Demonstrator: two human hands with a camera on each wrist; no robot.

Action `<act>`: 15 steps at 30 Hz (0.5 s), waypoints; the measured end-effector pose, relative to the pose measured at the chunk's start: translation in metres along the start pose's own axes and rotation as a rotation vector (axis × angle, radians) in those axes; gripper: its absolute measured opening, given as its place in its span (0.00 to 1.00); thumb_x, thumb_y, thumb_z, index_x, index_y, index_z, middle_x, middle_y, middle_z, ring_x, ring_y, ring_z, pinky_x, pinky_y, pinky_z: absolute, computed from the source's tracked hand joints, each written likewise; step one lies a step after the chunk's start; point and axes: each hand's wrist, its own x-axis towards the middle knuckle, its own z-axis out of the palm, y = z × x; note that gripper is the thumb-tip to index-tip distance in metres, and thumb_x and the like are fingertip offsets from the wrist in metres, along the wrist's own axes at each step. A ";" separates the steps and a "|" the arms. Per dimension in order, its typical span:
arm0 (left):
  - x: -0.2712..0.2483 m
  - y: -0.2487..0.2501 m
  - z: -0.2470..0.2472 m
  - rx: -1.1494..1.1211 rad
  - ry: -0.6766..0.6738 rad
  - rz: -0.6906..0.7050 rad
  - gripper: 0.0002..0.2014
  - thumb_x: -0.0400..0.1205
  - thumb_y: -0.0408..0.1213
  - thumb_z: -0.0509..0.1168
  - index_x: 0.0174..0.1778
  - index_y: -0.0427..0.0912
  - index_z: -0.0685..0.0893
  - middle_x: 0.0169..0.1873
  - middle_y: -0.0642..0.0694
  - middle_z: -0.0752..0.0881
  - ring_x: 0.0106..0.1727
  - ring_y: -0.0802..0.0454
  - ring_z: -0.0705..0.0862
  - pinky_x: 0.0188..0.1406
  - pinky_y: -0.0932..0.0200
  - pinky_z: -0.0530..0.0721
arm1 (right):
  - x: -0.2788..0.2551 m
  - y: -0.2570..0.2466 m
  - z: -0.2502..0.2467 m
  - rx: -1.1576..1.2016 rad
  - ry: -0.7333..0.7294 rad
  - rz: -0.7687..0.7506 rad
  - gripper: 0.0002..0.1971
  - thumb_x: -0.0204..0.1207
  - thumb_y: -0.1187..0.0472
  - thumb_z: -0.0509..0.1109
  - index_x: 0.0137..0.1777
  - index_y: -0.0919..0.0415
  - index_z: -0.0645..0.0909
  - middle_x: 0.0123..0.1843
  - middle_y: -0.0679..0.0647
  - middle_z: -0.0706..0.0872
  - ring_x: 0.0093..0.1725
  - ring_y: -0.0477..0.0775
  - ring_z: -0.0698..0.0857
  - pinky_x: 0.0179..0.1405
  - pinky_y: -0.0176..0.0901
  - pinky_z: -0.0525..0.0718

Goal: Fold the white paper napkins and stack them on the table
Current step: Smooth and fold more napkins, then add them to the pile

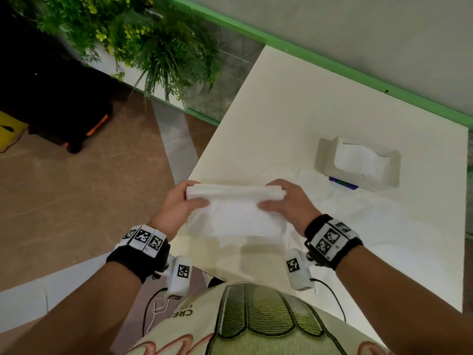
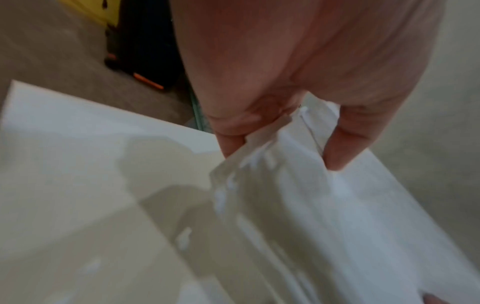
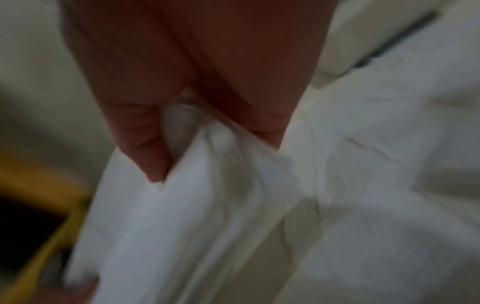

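I hold a bundle of white paper napkins [image 1: 234, 208] above the near left part of the white table [image 1: 294, 119]. My left hand [image 1: 183, 201] pinches its left end, thumb on top and fingers behind. My right hand [image 1: 284, 199] pinches the right end the same way. The upper edge shows several folded layers; the lower part hangs loose. The left wrist view shows my fingers [image 2: 231, 142] and thumb gripping the napkin layers [image 2: 298, 205]. In the blurred right wrist view my fingers [image 3: 148, 148] clamp the napkins [image 3: 194, 216].
A white tissue holder [image 1: 358, 162] with napkins sits at the right, a blue item under its near edge. More white paper [image 1: 358, 213] lies flat on the table by my right hand. Left of the table are brown floor, green plants [image 1: 143, 39] and a black case.
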 end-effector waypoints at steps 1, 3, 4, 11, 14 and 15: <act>0.000 0.007 0.008 -0.059 0.003 -0.011 0.21 0.74 0.28 0.77 0.62 0.40 0.83 0.53 0.41 0.89 0.53 0.44 0.88 0.48 0.51 0.84 | -0.005 0.000 -0.009 0.197 0.013 0.042 0.18 0.69 0.67 0.83 0.58 0.62 0.85 0.53 0.58 0.92 0.52 0.62 0.92 0.54 0.58 0.88; 0.001 0.022 0.034 -0.088 -0.008 0.005 0.19 0.80 0.27 0.73 0.67 0.38 0.80 0.59 0.39 0.89 0.59 0.41 0.89 0.56 0.45 0.88 | -0.016 0.004 -0.026 0.456 -0.014 0.142 0.20 0.74 0.64 0.79 0.66 0.66 0.84 0.61 0.64 0.90 0.61 0.66 0.89 0.63 0.64 0.85; 0.002 0.028 0.050 -0.080 -0.026 0.023 0.20 0.82 0.28 0.71 0.69 0.39 0.78 0.61 0.39 0.88 0.61 0.41 0.88 0.60 0.42 0.87 | -0.020 0.010 -0.035 0.527 -0.029 0.199 0.22 0.75 0.63 0.78 0.68 0.68 0.83 0.64 0.65 0.88 0.63 0.66 0.88 0.64 0.62 0.85; -0.004 0.046 0.153 0.048 -0.133 0.085 0.27 0.84 0.29 0.70 0.73 0.55 0.70 0.61 0.44 0.86 0.59 0.46 0.88 0.56 0.48 0.88 | -0.051 0.044 -0.107 0.692 0.185 0.301 0.03 0.76 0.68 0.73 0.48 0.62 0.85 0.49 0.60 0.89 0.50 0.63 0.88 0.38 0.49 0.87; -0.007 0.048 0.193 0.156 -0.192 0.141 0.34 0.82 0.26 0.70 0.75 0.62 0.65 0.61 0.42 0.85 0.61 0.45 0.87 0.64 0.42 0.86 | -0.058 0.053 -0.145 0.581 0.393 0.198 0.14 0.73 0.68 0.76 0.57 0.63 0.81 0.56 0.63 0.91 0.53 0.64 0.90 0.45 0.55 0.89; -0.006 0.050 0.206 0.194 -0.200 0.171 0.36 0.82 0.26 0.70 0.76 0.65 0.63 0.62 0.43 0.84 0.61 0.46 0.87 0.65 0.43 0.86 | -0.060 0.053 -0.156 0.511 0.432 0.169 0.19 0.73 0.67 0.77 0.63 0.63 0.79 0.59 0.62 0.89 0.56 0.64 0.90 0.48 0.55 0.89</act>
